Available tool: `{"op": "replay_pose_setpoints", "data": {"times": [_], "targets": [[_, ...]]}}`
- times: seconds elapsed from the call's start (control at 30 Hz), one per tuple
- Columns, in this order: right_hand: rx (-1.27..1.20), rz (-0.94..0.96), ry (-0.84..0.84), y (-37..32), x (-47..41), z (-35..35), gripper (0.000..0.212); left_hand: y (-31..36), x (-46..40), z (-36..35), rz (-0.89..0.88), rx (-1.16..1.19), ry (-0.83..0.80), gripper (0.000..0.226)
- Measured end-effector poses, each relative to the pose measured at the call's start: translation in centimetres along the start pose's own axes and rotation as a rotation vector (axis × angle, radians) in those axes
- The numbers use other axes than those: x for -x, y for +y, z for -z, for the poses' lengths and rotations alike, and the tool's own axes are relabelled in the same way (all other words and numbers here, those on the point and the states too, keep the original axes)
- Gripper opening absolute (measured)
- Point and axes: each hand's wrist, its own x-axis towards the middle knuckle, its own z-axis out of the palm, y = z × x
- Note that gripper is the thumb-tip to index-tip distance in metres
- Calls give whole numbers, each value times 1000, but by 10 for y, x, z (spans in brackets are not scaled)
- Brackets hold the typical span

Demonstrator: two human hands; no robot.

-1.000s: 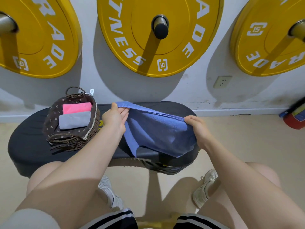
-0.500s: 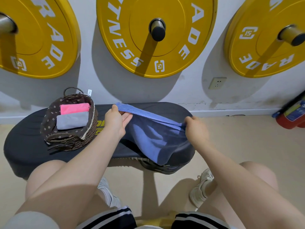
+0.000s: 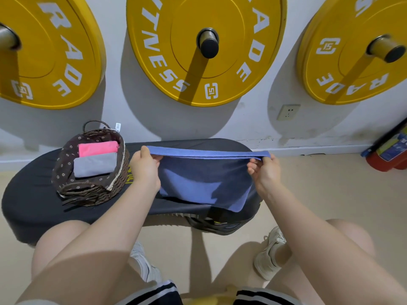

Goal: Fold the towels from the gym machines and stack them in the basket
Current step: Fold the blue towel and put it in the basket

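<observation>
A blue towel (image 3: 204, 186) is stretched over the right half of the black padded bench (image 3: 33, 194). My left hand (image 3: 145, 170) pinches its upper left corner and my right hand (image 3: 264, 170) pinches its upper right corner, holding the top edge taut and level above the bench while the rest hangs down onto the pad. To the left stands a dark wicker basket (image 3: 92, 190) with a flowered lining. Inside it lie a folded pink towel (image 3: 98, 148) and a folded grey towel (image 3: 95, 165), side by side.
Three yellow weight plates (image 3: 198, 51) hang on pegs on the white wall behind the bench. A wall socket (image 3: 288, 111) sits low on the wall. A red fire extinguisher (image 3: 387, 155) lies on the floor at the right. My knees and white shoes are below the bench.
Both hands have drawn apart and lifted the towel's top edge, which now runs straight and level. The right hand has moved right and up. The towel hangs flatter than before.
</observation>
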Motion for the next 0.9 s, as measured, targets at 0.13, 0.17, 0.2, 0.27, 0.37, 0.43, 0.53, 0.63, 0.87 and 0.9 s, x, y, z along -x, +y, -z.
{"op": "replay_pose_setpoints", "data": {"times": [0.13,0.17,0.2,0.27,0.37,0.43,0.53,0.63,0.87,0.9], "targets": [[-176,67,14,-12,-10,-18,20,3,-10,-1,-102,-145,60,29],[-199,79,6,-15,-13,-23,20,5,-12,-3,-87,-137,59,30],[-204,88,-4,-18,-16,-29,19,7,-13,-6,-58,-117,54,30],[-183,85,-11,-23,-24,-40,22,8,-18,-14,25,-54,31,30],[-126,63,-27,-26,-46,-58,35,11,-30,-29,96,-5,-25,27],[-67,78,-73,-33,-60,-72,36,16,-41,-42,86,36,-36,25],[-106,115,-150,-52,-72,-92,36,35,-57,-65,35,187,-71,20],[-269,113,-221,-70,-73,-106,35,59,-62,-78,-36,389,-170,22],[-79,109,-180,-42,-78,-80,45,34,-63,-58,36,154,3,22],[24,103,-138,-32,-79,-71,44,22,-63,-50,76,89,45,22]]}}
